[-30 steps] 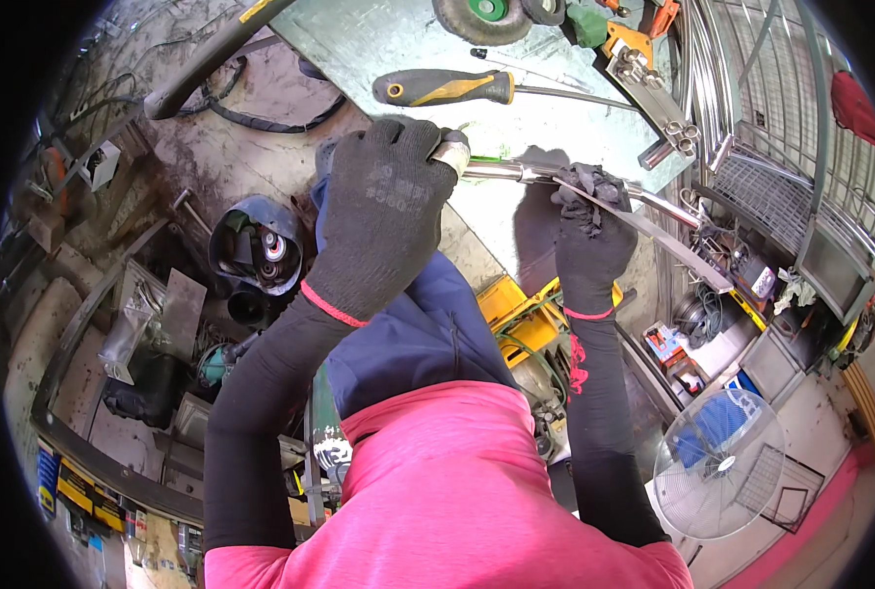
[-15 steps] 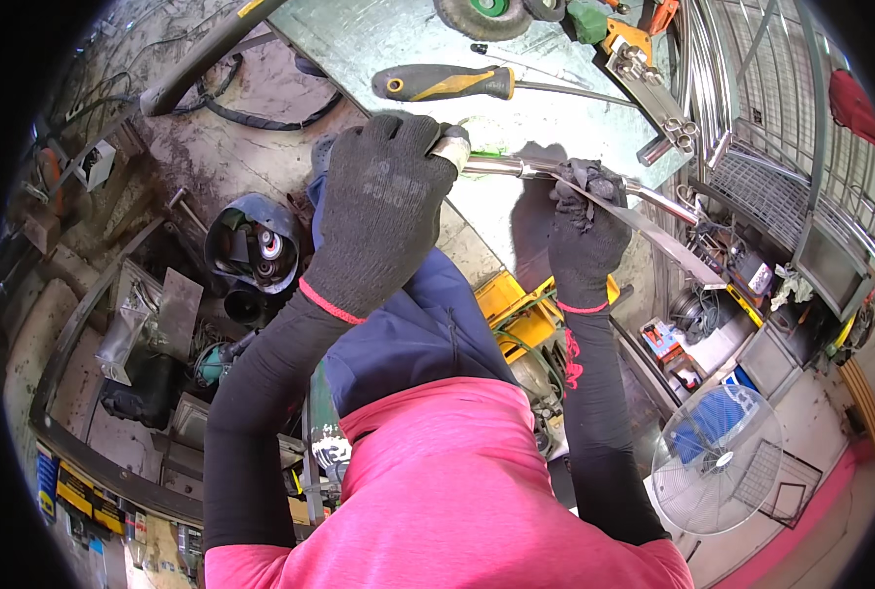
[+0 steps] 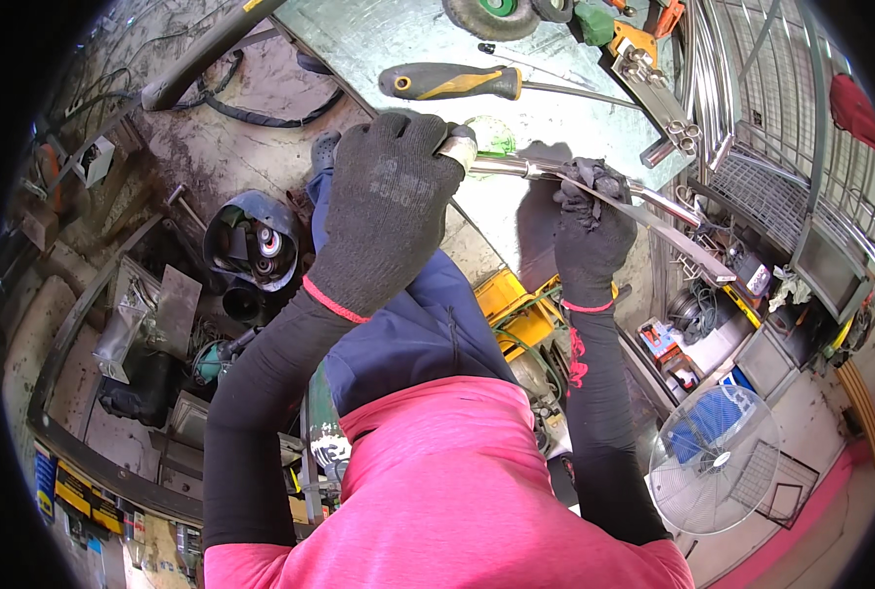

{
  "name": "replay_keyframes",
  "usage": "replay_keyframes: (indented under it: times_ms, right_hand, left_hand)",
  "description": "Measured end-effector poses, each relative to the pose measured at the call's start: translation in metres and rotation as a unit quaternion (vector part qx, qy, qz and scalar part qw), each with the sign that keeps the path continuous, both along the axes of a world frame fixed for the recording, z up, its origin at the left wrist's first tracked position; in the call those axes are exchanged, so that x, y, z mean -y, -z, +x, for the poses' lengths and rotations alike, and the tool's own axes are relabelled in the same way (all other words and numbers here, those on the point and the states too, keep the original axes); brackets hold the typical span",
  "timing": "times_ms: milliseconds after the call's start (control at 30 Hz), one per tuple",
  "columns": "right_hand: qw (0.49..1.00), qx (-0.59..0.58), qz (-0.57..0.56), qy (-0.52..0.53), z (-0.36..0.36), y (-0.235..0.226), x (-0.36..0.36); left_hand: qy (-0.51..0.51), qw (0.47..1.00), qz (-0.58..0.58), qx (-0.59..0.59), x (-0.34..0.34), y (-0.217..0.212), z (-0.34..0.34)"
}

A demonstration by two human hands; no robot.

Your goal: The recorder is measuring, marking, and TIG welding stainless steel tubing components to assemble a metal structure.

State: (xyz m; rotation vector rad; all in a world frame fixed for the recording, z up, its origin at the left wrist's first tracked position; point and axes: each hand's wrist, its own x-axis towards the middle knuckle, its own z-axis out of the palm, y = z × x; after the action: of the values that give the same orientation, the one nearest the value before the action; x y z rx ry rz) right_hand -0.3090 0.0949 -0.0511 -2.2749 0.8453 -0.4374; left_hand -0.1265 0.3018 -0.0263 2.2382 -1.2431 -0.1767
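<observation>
Both hands wear black knit gloves with red cuffs. My left hand (image 3: 386, 201) is closed around the near end of a shiny metal tube (image 3: 501, 166), and a pale piece shows by its thumb. My right hand (image 3: 594, 221) is wrapped round the tube farther right. A flat grey strip (image 3: 678, 236) slants past its fingers toward the lower right; how it is held is partly hidden. Behind the tube, a green round shape (image 3: 494, 135) shows on the bright bench (image 3: 378, 34). Beyond the hands lies a black and yellow-handled screwdriver (image 3: 457, 81).
A wheel with a green hub (image 3: 496, 10) and an orange metal fixture (image 3: 634, 41) sit at the back. Long metal tubes and wire racks (image 3: 766, 182) crowd the right. A bucket of parts (image 3: 253, 240) stands left; a fan (image 3: 717, 459) is lower right.
Both hands have shifted slightly right with the tube and strip. More of the green round shape shows beside my left hand. The screwdriver and wheel appear a little farther right.
</observation>
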Motion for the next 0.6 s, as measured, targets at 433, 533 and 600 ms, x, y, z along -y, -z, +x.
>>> replay_keyframes:
  times_ms: [433,533,600]
  right_hand:
    - [0.917,0.178,0.335,0.122,-0.0024,0.0080,0.0007]
    - [0.982,0.078,0.161,0.065,-0.0021,0.0061,-0.0014]
    - [0.988,0.060,0.127,0.062,0.0001,0.0049,-0.0030]
  left_hand:
    - [-0.017,0.999,-0.028,-0.008,-0.0012,0.0048,-0.0013]
    - [-0.013,0.999,-0.040,-0.003,-0.0011,0.0061,-0.0003]
    - [-0.014,0.999,-0.037,-0.007,-0.0008,0.0065,0.0002]
